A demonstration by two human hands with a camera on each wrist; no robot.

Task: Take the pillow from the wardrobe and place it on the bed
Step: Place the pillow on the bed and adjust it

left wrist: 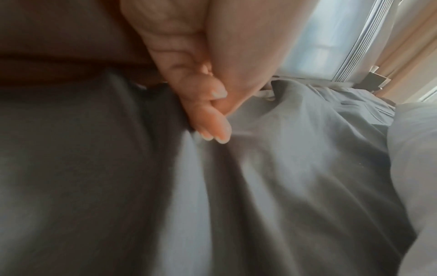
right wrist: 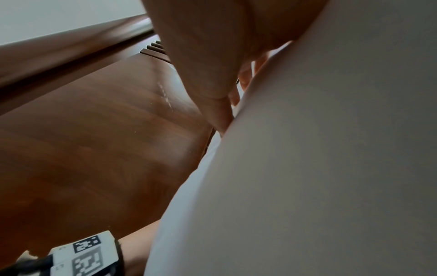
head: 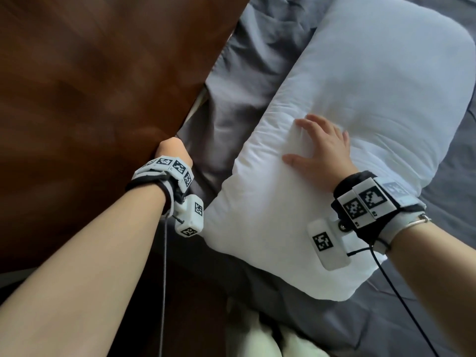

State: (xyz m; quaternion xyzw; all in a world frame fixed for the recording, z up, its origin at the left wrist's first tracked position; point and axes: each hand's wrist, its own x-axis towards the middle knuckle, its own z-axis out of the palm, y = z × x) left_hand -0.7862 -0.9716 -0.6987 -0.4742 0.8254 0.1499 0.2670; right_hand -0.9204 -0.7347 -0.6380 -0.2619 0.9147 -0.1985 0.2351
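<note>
The white pillow [head: 360,99] lies on the bed's grey sheet [head: 450,197], running from bottom centre to top right. My right hand [head: 319,150] rests flat on its near half with the fingers spread, pressing into the cover. From the right wrist, the pillow [right wrist: 307,168] fills the right side under the palm [right wrist: 201,65]. My left hand [head: 172,150] is down in the gap between the wooden headboard and a bunched grey bedding fold [head: 231,99]. In the left wrist view its fingers [left wrist: 212,130] are curled and pinch that grey fabric [left wrist: 260,177], with creases running from them.
A dark brown wooden headboard [head: 90,99] fills the left side, also seen from the right wrist as the headboard [right wrist: 106,130]. A window with pale curtains [left wrist: 331,37] stands beyond the bed. Light cloth [head: 257,338] shows at the bottom edge. Wrist cables hang from both arms.
</note>
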